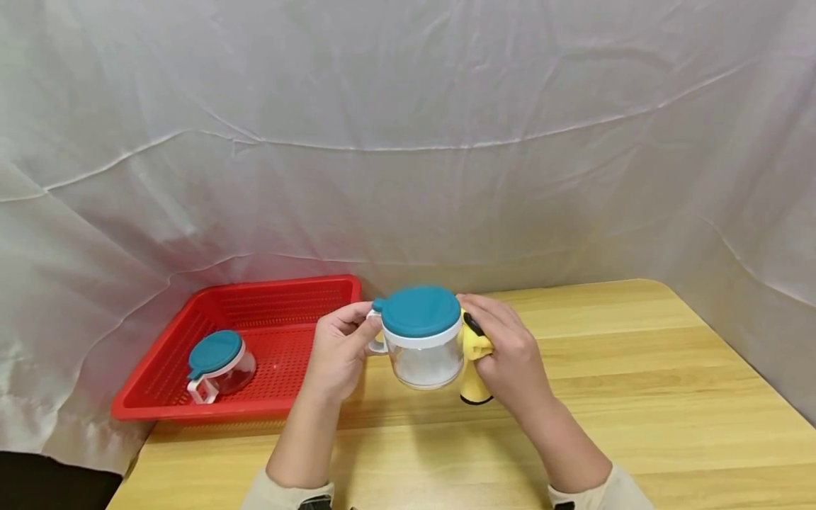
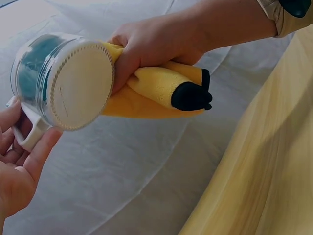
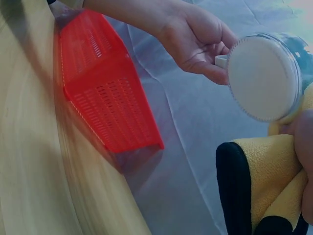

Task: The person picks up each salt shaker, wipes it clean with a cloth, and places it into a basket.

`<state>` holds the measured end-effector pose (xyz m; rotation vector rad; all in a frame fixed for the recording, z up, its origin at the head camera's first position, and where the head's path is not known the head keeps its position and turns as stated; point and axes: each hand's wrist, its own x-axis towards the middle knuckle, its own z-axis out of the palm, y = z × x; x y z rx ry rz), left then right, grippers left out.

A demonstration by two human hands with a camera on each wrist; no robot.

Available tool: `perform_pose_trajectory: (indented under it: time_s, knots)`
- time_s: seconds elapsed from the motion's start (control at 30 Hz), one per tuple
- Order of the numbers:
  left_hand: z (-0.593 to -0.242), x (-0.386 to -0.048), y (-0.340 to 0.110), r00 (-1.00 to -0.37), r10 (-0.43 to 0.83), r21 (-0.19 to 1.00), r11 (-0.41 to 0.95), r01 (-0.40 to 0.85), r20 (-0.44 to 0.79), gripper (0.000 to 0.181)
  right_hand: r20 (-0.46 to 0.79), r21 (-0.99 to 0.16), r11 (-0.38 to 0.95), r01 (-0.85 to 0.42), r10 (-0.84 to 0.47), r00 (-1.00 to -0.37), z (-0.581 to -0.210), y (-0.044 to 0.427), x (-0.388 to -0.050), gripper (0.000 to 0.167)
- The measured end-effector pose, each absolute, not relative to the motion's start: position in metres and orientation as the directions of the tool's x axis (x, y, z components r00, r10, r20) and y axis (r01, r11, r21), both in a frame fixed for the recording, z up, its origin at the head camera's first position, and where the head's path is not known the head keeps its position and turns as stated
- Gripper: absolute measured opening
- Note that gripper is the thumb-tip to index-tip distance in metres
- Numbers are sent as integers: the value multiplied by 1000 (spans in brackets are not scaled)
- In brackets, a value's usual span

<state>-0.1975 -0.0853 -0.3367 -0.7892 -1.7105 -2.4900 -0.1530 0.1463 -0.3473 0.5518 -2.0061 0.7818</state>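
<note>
A clear glass jar (image 1: pixel 426 361) with a teal lid (image 1: pixel 421 312) and a white handle is held up above the table. My left hand (image 1: pixel 341 350) grips its handle (image 2: pixel 32 128) between thumb and fingers. On the opposite side my right hand (image 1: pixel 510 347) holds a bunched yellow cloth (image 1: pixel 474 386) with black edging, pressed against the jar's side. The left wrist view shows the jar's round base (image 2: pixel 82 85) and the cloth's folds hanging below the right hand. Some right fingertips are hidden behind the jar and cloth.
To the left stands a red perforated basket (image 1: pixel 287 405) holding a second teal-lidded jar (image 1: pixel 237 374), its handle toward me. The wooden table (image 1: pixel 637 397) extends to the right. A pale fabric sheet (image 1: pixel 408 205) hangs behind and at both sides.
</note>
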Motion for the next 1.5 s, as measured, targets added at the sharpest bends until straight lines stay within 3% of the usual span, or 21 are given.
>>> perform_pose_trajectory:
  time_s: [0.23,0.47,0.63,1.0,1.17,1.37,1.5]
  knots:
    - [-339,-199,-89,-841,370,886,-396,242,395,12,823,-341,673,-656,-123,-554,-348,147,-152,39]
    - [-340,-200,-88,-810,440,903,-358,238,388,11,816,-330,682,-653,-142,-561,-349,151,-153,67]
    - [-338,-198,-84,-804,434,907,-299,298,407,14,803,-350,711,-610,-108,-587,-349,155,-153,54]
    - [-334,-198,-76,-919,187,934,-153,322,348,22,802,-417,726,-547,12,-597,-348,156,-156,38]
    - [-334,-197,-71,-927,46,927,-65,370,373,21,815,-415,736,-535,39,-579,-348,155,-155,40]
    - [-335,-195,-66,-906,-73,908,-1,419,418,18,852,-338,776,-533,11,-524,-347,147,-151,42]
    - [-336,-193,-62,-916,-78,919,-9,395,393,18,896,-288,787,-545,21,-443,-348,143,-151,42]
